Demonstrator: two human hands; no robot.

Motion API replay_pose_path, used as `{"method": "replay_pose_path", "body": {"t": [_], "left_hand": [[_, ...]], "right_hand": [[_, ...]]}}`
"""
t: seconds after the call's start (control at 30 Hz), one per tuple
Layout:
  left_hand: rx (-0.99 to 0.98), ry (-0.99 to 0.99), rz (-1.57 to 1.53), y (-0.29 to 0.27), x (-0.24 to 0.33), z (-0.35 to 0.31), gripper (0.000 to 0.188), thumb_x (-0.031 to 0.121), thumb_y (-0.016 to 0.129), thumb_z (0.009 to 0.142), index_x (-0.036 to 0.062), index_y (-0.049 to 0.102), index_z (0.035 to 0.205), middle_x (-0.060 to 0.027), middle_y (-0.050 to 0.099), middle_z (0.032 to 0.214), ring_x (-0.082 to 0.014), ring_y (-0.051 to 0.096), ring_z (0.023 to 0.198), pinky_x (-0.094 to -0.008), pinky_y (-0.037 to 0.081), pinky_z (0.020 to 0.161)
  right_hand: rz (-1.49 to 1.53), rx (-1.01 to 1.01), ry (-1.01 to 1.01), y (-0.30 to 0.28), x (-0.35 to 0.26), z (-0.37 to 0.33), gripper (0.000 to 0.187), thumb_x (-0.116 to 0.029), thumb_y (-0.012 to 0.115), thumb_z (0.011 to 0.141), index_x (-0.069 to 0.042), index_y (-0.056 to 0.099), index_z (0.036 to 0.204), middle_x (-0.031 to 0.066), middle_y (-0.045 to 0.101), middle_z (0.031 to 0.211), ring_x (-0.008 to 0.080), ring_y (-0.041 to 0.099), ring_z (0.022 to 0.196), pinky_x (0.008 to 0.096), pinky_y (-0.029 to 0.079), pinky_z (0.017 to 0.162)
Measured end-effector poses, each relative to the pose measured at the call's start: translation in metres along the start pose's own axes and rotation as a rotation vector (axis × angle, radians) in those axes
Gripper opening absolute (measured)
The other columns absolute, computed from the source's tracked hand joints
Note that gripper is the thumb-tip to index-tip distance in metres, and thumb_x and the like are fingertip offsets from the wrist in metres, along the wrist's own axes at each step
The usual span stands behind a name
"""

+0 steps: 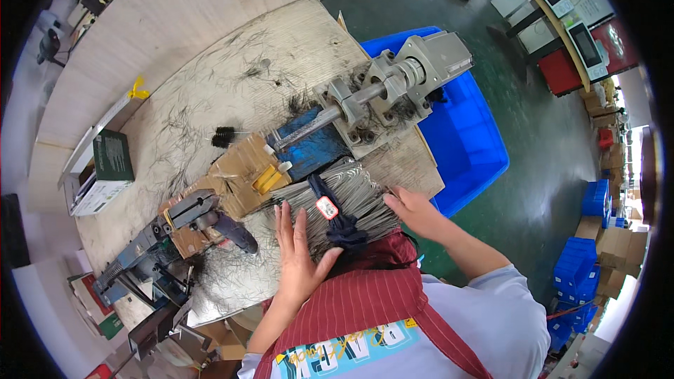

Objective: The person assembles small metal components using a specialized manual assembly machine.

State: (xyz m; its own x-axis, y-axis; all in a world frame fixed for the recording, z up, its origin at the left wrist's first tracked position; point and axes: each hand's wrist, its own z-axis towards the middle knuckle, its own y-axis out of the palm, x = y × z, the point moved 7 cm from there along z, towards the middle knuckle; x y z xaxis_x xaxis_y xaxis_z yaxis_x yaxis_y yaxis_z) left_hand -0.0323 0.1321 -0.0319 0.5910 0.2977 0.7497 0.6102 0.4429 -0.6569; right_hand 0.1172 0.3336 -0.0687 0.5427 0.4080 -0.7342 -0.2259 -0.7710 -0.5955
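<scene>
A thick bundle of thin grey wires (365, 200), with looped ends at its far edge, lies at the table's near edge against my apron. Around its middle runs a dark cloth tie (342, 228), which carries a small white tag with a red border (326, 208). My left hand (298, 260) rests at the bundle's left side, fingers stretched out and thumb apart. At the right end my right hand (414, 212) grips the wires, with the thumb side showing and the other fingers partly hidden.
Beyond the bundle stands a metal spindle machine (379, 88) with a twisted shaft. A small black round brush (223, 137) and scattered dark bristles lie on the wooden table (203, 77). Left is a clamp fixture (189, 210); a blue bin (467, 133) sits past the table's right edge.
</scene>
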Motion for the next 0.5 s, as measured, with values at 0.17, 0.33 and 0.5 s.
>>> {"method": "replay_pose_path", "body": {"t": [0.17, 0.33, 0.5], "left_hand": [[-0.077, 0.066, 0.079, 0.006, 0.014, 0.003, 0.105, 0.03, 0.086, 0.065, 0.0079, 0.026, 0.148, -0.0243, 0.017, 0.155, -0.0528, 0.013, 0.141, -0.0588, 0.024, 0.113], [-0.081, 0.065, 0.224, 0.015, 0.003, -0.001, 0.106, 0.027, 0.087, 0.059, 0.0124, 0.03, 0.148, -0.0212, 0.02, 0.155, -0.0531, 0.014, 0.14, -0.0593, 0.029, 0.111], [-0.109, 0.049, 0.226, 0.01, 0.007, -0.001, 0.109, 0.026, 0.088, 0.059, 0.012, 0.028, 0.148, -0.0225, 0.019, 0.155, -0.0515, 0.016, 0.141, -0.0581, 0.029, 0.111]], "right_hand": [[0.094, 0.068, -0.006, -0.011, -0.049, -0.001, 0.035, -0.031, 0.048, 0.1, 0.004, 0.052, 0.096, 0.0274, 0.058, 0.085, 0.0457, 0.058, 0.086, 0.0491, 0.044, 0.074], [-0.052, -0.065, 0.004, -0.021, -0.044, 0.012, 0.032, -0.031, 0.052, 0.098, 0.001, 0.054, 0.095, 0.0218, 0.057, 0.083, 0.036, 0.06, 0.079, 0.0425, 0.045, 0.069], [-0.196, 0.19, -0.074, -0.036, -0.056, 0.022, 0.029, -0.03, 0.057, 0.096, -0.001, 0.056, 0.102, 0.0186, 0.06, 0.089, 0.0317, 0.063, 0.086, 0.0394, 0.047, 0.068]]}}
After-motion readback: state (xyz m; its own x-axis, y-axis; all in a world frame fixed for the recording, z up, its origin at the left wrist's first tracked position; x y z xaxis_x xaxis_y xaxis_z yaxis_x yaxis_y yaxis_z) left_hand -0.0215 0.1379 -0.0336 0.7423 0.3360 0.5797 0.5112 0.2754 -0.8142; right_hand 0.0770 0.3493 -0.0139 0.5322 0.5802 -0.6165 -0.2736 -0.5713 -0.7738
